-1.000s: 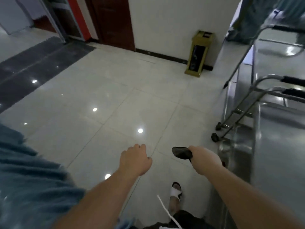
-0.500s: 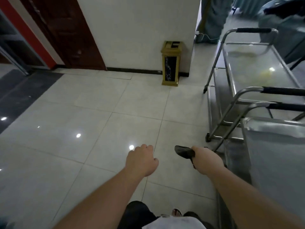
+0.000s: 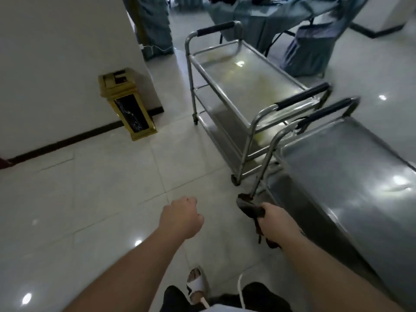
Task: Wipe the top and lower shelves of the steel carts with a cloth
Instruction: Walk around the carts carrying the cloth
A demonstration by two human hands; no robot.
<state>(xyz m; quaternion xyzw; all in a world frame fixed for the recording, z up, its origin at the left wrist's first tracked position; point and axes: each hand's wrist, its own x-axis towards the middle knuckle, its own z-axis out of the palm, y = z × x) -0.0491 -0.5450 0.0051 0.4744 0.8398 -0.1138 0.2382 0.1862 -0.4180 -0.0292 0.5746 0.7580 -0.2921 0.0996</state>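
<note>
One gold-and-black waste bin [image 3: 127, 104] against the white wall, far left. Left hand [image 3: 181, 218] curled in a fist, holding nothing, over the tiled floor [image 3: 90, 188]. Right hand [image 3: 273, 220] grips one dark cloth [image 3: 248, 207], an end sticking out front, another hanging below. Two steel carts: far cart [image 3: 245, 75], top shelf smeared yellowish, lower shelves visible; near cart [image 3: 351, 167] at right, handles just beside each other. One white sandal [image 3: 198, 283] below.
</note>
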